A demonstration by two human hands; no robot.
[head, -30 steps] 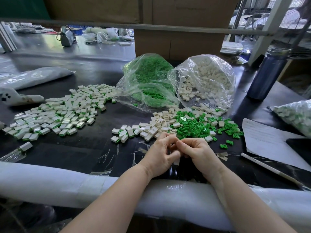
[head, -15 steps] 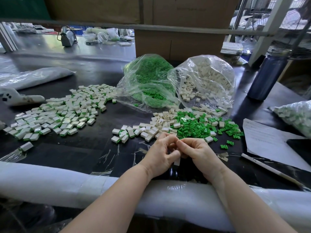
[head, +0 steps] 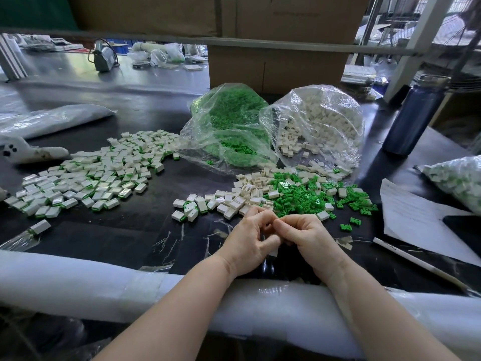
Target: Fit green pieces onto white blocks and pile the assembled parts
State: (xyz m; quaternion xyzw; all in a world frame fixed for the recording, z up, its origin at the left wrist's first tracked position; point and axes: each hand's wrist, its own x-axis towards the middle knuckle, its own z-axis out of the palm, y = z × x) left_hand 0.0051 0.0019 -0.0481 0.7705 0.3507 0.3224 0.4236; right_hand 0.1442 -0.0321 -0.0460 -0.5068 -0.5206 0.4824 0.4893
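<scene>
Far to the left of your hands spreads the pile of assembled parts (head: 88,175), just beyond your fingertips lie the loose white blocks (head: 243,194) and green pieces (head: 299,196), and your left hand (head: 251,243) and right hand (head: 305,238) meet with fingers curled, pinching a small white piece (head: 273,253) mostly hidden between them.

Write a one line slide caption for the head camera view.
Both hands, left hand and right hand, meet fingertip to fingertip before loose green pieces and white blocks.
</scene>
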